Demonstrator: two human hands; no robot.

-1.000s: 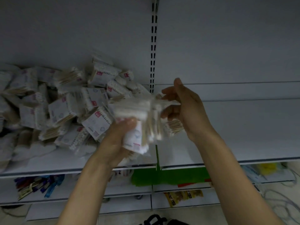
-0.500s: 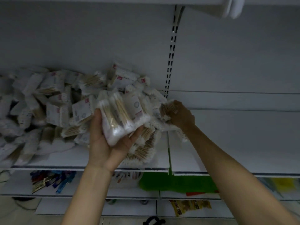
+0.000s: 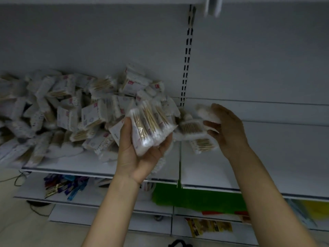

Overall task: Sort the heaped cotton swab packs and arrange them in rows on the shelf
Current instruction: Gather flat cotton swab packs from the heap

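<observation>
Across the left bay of the white shelf (image 3: 267,154) sprawls the heap (image 3: 71,113) of cotton swab packs. It spills just past the slotted upright (image 3: 187,59), where a few loose packs (image 3: 194,131) lie between the person's hands.

The left hand (image 3: 140,157) is turned palm up, thumb and fingers curled round a bundle of packs (image 3: 151,129) held side by side. Their sticks run on a slant from upper left down to lower right, with one set of cotton ends against the palm. The right hand (image 3: 229,132) shows me its back and pinches a single pack (image 3: 204,113) between thumb and fingers, just above the loose ones.

What the next move turns on, I'd say, is that the bare stretch of shelf lies to the right of both hands, beyond the upright. The right hand is nearer to it, the left nearer the heap. I can see no row started, so the sorting looks early.

Below, the lower shelves (image 3: 106,220) carry blue and purple packets (image 3: 65,184), something bright green (image 3: 187,198) and a yellow packet (image 3: 208,227). The room is dim.
</observation>
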